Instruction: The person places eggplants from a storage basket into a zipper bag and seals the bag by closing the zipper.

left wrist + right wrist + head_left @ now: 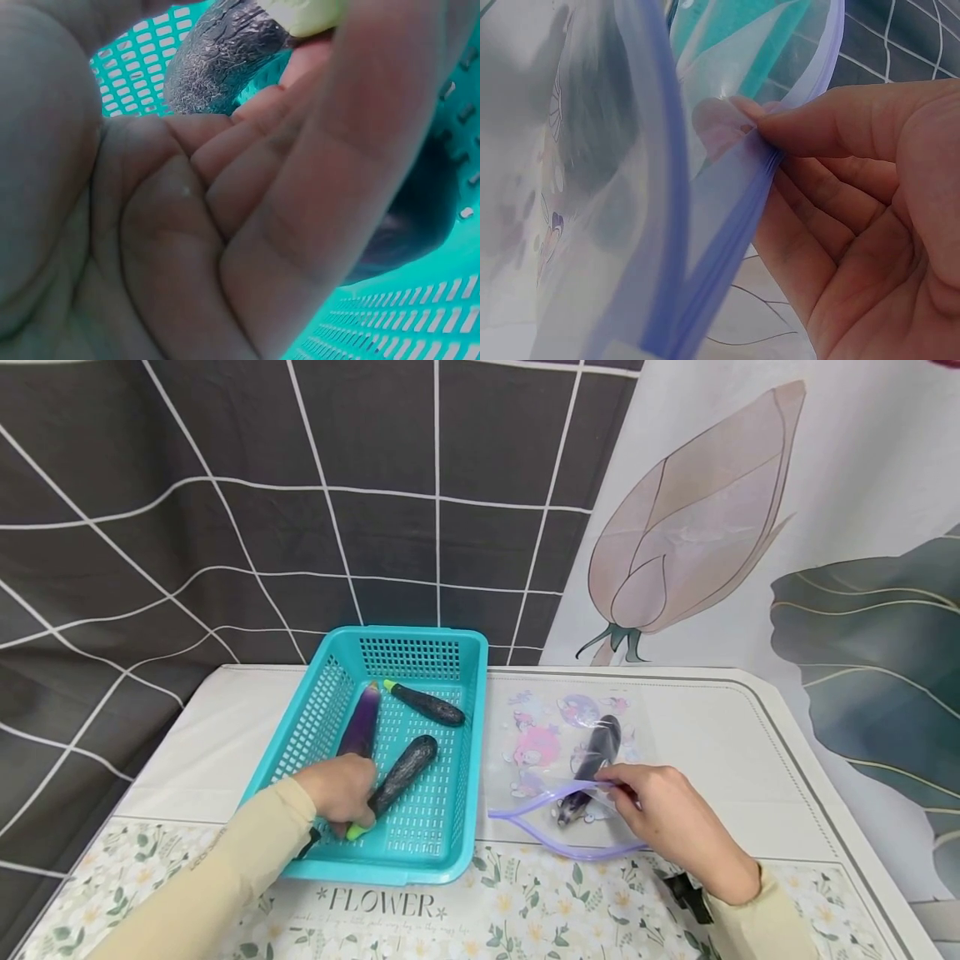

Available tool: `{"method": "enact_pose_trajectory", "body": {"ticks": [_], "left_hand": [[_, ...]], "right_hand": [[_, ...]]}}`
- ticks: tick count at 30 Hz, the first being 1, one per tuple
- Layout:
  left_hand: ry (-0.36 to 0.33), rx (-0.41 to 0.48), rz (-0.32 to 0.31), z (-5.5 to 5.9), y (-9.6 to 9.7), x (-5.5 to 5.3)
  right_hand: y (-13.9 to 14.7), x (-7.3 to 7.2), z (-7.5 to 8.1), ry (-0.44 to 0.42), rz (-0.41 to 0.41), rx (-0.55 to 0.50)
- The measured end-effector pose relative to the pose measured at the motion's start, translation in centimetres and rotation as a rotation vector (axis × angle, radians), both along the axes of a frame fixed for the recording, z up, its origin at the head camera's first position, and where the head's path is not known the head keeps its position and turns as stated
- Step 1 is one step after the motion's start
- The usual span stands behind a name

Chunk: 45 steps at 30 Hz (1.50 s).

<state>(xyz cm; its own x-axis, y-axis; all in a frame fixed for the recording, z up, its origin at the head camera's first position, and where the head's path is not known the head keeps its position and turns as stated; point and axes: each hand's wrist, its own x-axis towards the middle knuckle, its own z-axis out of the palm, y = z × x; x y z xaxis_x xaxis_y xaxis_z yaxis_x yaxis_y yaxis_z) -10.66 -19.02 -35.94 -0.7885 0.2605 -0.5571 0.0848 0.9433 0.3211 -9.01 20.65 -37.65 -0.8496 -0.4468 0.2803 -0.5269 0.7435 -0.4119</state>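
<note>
Just beyond the left hand [341, 789], a purple eggplant [361, 725] is seen in the turquoise basket [397, 870]; a wrinkled eggplant [408, 768] is apparently gripped by that hand, a small eggplant [427, 702] lying farther beyond. Right of these, a clear bag [538, 746], a dark eggplant [601, 746] inside, is pinched at its rim [570, 854] by the right hand [671, 808].

The person wears 2 pale cream sleeves — the left sleeve [217, 877] and the right sleeve [761, 922] — both long and softly creased. Small, faint lettering [208, 852] runs along the far edge of the left one, too small to read. A black band [309, 843] shows at the left cuff, on its right side; a black strap [686, 896], broader and blocky, shows at the right cuff, on its left. The left hand [341, 789] and right hand [671, 802] are bare, with creased palms.
</note>
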Motion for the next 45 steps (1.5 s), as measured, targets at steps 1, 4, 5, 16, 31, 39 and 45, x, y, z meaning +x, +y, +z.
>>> {"method": "enact_pose_trajectory", "body": {"ticks": [1, 4, 5, 16, 31, 39, 45], "left_hand": [[0.001, 0.003, 0.002, 0.1, -0.1, 0.0], [0.008, 0.012, 0.009, 0.3, -0.3, 0.1], [0.011, 0.016, 0.008, 0.3, -0.3, 0.1], [0.11, 0.036, -0.038, 1.7, -0.6, 0.6], [0.234, 0.037, -0.075, 3.6, -1.1, 1.6], [0.299, 0.063, -0.101, 4.3, -1.2, 2.1], [0.357, 0.131, -0.135, 4.7, -0.9, 2.9]], "right_hand": [[0.0, 0.0, 0.0, -0.001, 0.0, -0.001], [0.0, 0.0, -0.1, -0.006, 0.001, 0.001], [0.0, 0.0, -0.1, -0.006, 0.001, 0.002], [0.1, -0.1, 0.1, -0.009, -0.003, 0.006], [-0.1, 0.0, 0.0, -0.021, 0.0, 0.009], [-0.1, -0.1, -0.1, -0.015, 0.002, 0.003], [-0.1, -0.1, -0.1, -0.005, 0.011, 0.0]]}}
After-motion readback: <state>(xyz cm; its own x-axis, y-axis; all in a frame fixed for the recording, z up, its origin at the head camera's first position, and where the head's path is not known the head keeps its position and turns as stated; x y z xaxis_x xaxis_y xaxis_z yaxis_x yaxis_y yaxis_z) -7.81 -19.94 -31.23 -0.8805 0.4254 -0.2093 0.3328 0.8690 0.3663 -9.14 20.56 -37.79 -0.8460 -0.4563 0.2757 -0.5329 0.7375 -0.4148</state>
